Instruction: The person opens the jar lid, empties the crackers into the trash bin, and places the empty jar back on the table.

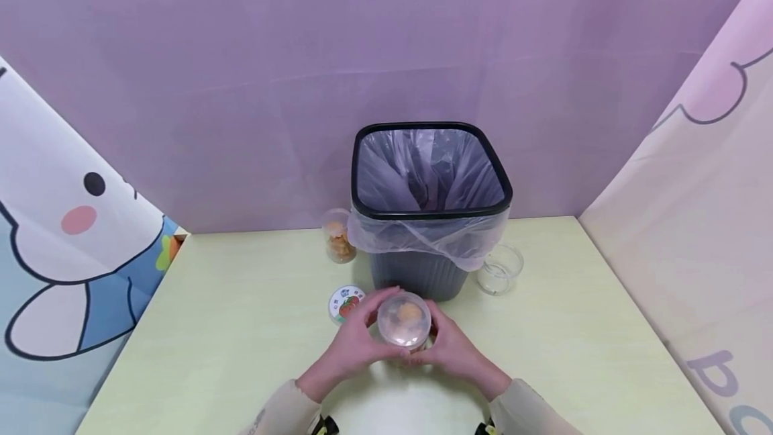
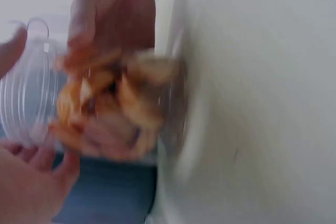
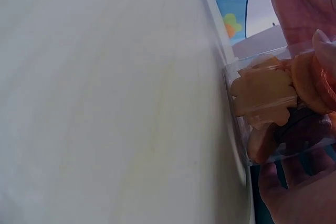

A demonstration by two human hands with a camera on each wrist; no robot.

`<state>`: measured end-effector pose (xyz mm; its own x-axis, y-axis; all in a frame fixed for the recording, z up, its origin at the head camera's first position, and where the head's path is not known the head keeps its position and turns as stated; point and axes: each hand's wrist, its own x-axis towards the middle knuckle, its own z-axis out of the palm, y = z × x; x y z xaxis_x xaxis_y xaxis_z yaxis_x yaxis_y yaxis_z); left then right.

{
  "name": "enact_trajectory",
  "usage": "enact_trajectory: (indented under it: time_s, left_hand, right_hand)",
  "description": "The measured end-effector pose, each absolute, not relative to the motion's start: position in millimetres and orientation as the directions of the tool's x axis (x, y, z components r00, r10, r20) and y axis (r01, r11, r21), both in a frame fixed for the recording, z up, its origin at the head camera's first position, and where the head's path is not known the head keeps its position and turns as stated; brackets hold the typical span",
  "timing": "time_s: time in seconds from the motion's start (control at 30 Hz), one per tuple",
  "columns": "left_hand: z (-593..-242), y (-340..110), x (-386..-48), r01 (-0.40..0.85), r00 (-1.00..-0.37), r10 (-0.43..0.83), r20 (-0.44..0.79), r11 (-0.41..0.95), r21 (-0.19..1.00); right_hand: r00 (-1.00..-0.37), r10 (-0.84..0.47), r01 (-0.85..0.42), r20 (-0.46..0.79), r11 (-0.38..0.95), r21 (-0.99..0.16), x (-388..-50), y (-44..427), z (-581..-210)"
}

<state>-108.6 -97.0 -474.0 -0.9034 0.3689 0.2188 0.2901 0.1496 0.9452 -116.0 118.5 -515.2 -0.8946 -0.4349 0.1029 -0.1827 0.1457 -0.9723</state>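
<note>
I see the jar (image 1: 404,320) top-up, long axis vertical. Left hand (image 1: 359,340) at 9 o'clock and right hand (image 1: 451,349) at 3 clamp it.

The person's left hand (image 1: 357,342) and right hand (image 1: 451,349) grip a translucent jar (image 1: 404,320) from opposite sides. Behind it stands a lined grey bin (image 1: 417,274). A round printed lid (image 1: 346,303) lies near the left hand; a filled container (image 1: 339,237) stands left of the bin, a clear tub (image 1: 500,269) right.

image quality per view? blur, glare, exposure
Head: mostly sharp, small glare spots on the snack jar; left wrist: snack pieces blurred, background upper left washed out; right wrist: dimmer, the scalloped cookie clearer-edged.
</note>
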Motion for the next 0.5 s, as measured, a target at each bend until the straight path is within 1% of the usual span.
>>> enact_trajectory:
  time_s: [0.17,0.27,0.37,0.5]
  left_hand:
    - [-473,-86,-92,0.287,-0.947,0.211,0.241,0.227,0.931]
    - [-472,-79,-85,0.295,-0.954,0.133,0.268,0.265,0.918]
    - [-469,-74,-80,0.29,-0.957,0.079,0.279,0.284,0.914]
    - [-466,-71,-76,0.269,-0.962,0.045,0.268,0.296,0.916]
  right_hand:
    - [-0.892,-0.438,-0.199,0.114,0.154,-0.968,-116,119,-515]
    - [-0.892,-0.435,-0.214,0.124,0.166,-0.963,-116,119,-516]
    - [-0.889,-0.437,-0.228,0.134,0.17,-0.959,-117,120,-516]
    - [-0.886,-0.442,-0.234,0.14,0.167,-0.958,-117,120,-516]
